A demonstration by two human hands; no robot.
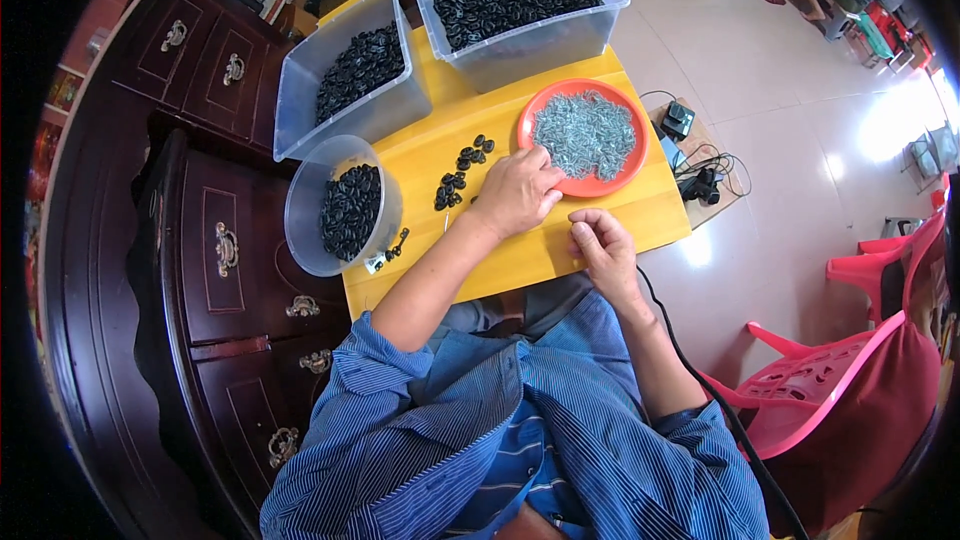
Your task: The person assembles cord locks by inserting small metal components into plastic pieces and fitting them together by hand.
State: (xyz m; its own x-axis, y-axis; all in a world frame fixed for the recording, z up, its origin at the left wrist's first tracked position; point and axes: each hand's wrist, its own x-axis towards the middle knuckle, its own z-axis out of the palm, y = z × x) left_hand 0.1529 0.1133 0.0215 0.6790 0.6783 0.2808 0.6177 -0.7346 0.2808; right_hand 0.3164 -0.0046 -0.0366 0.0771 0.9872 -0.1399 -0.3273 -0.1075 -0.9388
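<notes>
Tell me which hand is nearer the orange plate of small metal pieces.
Left. The left hand touches the orange plate at its near rim; the right hand sits below it, apart.

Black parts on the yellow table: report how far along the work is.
Looks done: the round tub holds many black parts. In hand: left hand rests at the orange plate of small metal pieces; right hand pinches something too small to tell. Left: loose black parts on the table, plus two well-filled clear bins.
</notes>
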